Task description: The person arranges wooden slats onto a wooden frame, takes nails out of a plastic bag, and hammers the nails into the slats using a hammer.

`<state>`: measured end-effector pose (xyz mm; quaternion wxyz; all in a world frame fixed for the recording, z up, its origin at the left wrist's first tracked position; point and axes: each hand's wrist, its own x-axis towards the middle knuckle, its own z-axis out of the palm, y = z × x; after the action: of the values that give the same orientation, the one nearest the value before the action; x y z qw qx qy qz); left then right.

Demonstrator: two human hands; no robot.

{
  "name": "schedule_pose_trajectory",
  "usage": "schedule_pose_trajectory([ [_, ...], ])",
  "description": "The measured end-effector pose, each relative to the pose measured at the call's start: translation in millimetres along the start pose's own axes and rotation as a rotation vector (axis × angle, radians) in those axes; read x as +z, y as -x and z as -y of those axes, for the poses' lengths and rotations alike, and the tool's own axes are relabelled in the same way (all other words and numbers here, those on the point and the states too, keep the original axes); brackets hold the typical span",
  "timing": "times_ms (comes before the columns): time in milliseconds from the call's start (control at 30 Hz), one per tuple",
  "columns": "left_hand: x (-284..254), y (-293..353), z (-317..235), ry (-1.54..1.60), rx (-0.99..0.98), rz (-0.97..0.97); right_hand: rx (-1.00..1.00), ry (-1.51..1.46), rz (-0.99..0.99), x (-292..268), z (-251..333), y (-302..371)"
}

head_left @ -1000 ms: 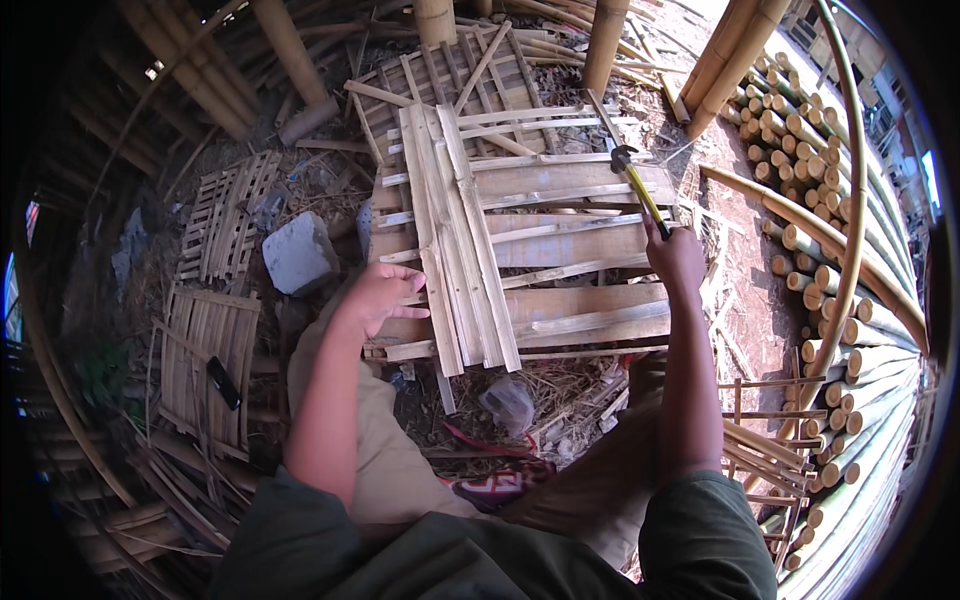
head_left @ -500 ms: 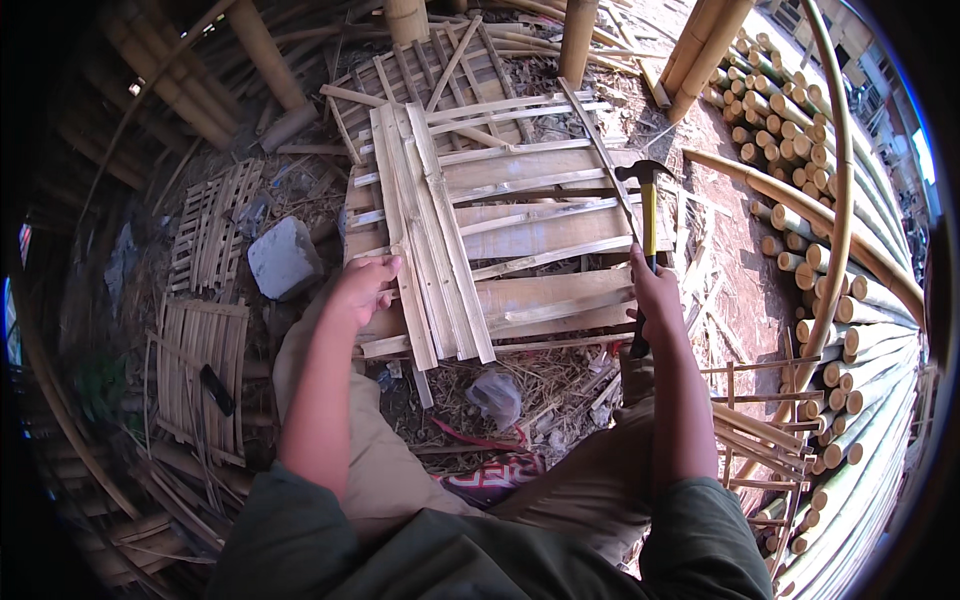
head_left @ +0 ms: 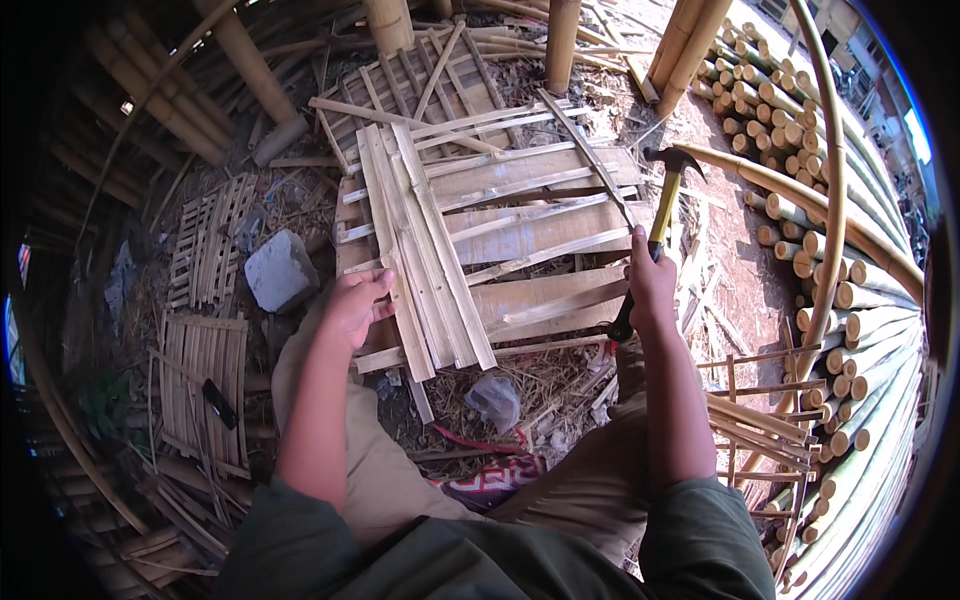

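Observation:
Several pale bamboo strips (head_left: 432, 265) lie side by side, running lengthwise across a low platform of wooden boards (head_left: 540, 235). My left hand (head_left: 355, 308) is at their left edge, fingers bent and apart, the fingertips close against the outermost strip. Nothing shows between those fingers. In my right hand (head_left: 650, 285) is a claw hammer (head_left: 668, 200) with a yellow and black handle, its dark head raised over the platform's right side. A thin bamboo strip (head_left: 590, 160) slants from the platform's far edge to my right fingers; whether they grip it I cannot tell.
A pale block (head_left: 280, 270) stands left of the platform, near slatted bamboo panels (head_left: 205, 370) and a dark phone-like object (head_left: 219, 404). Cut bamboo poles (head_left: 850, 330) are stacked at right. A clear plastic bag (head_left: 494, 402) lies on the littered ground before me. Upright bamboo posts (head_left: 560, 50) rise beyond.
The hammer has tipped over to the right, its head moving away from the thin strip. My left hand stays by the strips' left edge. The whole view has shifted slightly.

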<state>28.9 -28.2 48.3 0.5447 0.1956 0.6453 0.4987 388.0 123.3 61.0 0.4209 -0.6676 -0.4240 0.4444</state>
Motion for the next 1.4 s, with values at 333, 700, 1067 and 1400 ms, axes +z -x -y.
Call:
schedule_pose_trajectory([
  [333, 23.2, 38.1, -6.6, 0.121, 0.112, 0.029, -0.477, 0.128, -0.170, 19.1, 24.7, -10.3],
  [700, 60.6, 49.7, 13.9, 0.340, 0.186, 0.068, -0.714, 0.285, -0.159, 42.6, 21.2, -30.1],
  [1067, -7.3, 24.8, -10.4, -0.368, 0.027, 0.240, -0.061, 0.368, 0.090, 32.1, 1.6, -12.5],
  [1400, -48.8, -42.4, -3.3, -0.498, 0.394, -0.236, -0.174, 0.122, 0.014, 41.7, -19.0, -11.0],
])
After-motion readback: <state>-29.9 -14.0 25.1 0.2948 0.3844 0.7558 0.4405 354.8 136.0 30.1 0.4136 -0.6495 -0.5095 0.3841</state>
